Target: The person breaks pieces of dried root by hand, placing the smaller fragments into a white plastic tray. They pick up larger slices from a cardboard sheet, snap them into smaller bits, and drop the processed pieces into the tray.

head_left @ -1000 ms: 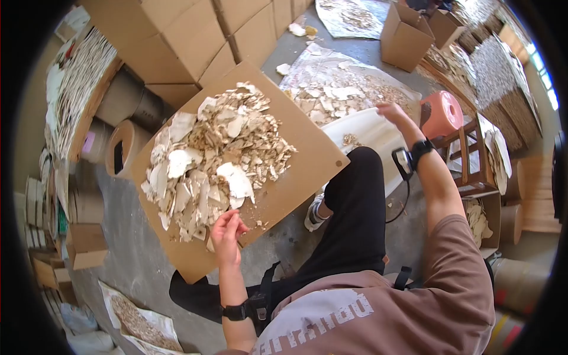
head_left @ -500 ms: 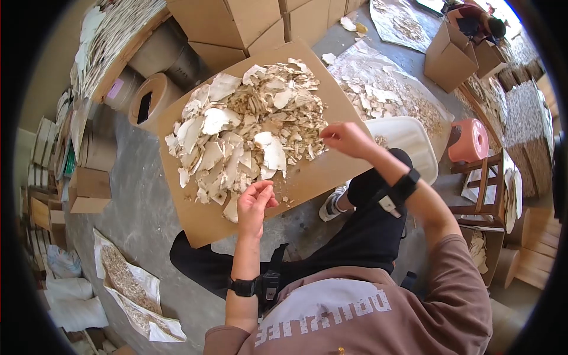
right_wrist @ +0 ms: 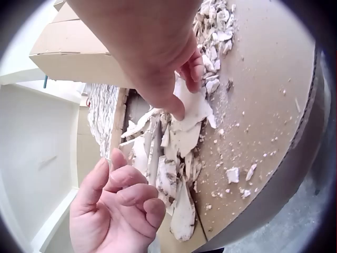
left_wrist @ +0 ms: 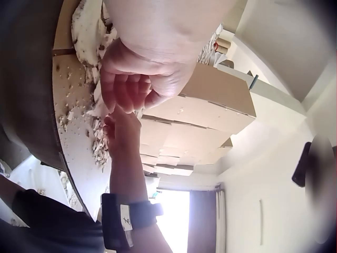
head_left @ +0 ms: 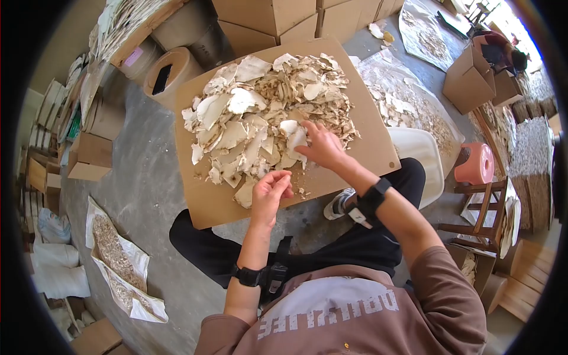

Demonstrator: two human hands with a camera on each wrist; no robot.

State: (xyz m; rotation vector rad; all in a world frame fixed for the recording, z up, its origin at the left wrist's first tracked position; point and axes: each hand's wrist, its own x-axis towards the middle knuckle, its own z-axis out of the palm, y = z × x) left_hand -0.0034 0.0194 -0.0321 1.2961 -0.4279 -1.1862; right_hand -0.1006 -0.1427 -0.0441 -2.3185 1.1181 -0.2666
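A heap of pale, brittle flakes (head_left: 236, 133) lies on a cardboard sheet (head_left: 370, 133) over the person's legs. Over the heap's near right part, the right hand (head_left: 324, 147) reaches down with thumb and fingers spread at a white flake (head_left: 289, 127); the right wrist view shows this flake (right_wrist: 192, 108) beneath the fingertips, contact unclear. At the sheet's near edge, the left hand (head_left: 270, 198) is raised, palm up, beside the heap. Its fingers curl and the thumb tip meets the index finger, as the right wrist view of the left hand (right_wrist: 118, 205) shows; no piece is discernible between them.
Stacked cartons (head_left: 266, 18) stand behind the sheet. To the right are a white tub (head_left: 417, 157), a pink stool (head_left: 475, 164) and a wooden chair (head_left: 485, 207). A sack with fragments (head_left: 115, 254) lies on the floor at left. Another person bends behind open boxes (head_left: 470, 80).
The right hand has come from beyond the sheet's right edge, leftward and down onto the heap. The left hand keeps its curled pose near the edge. The head view has shifted.
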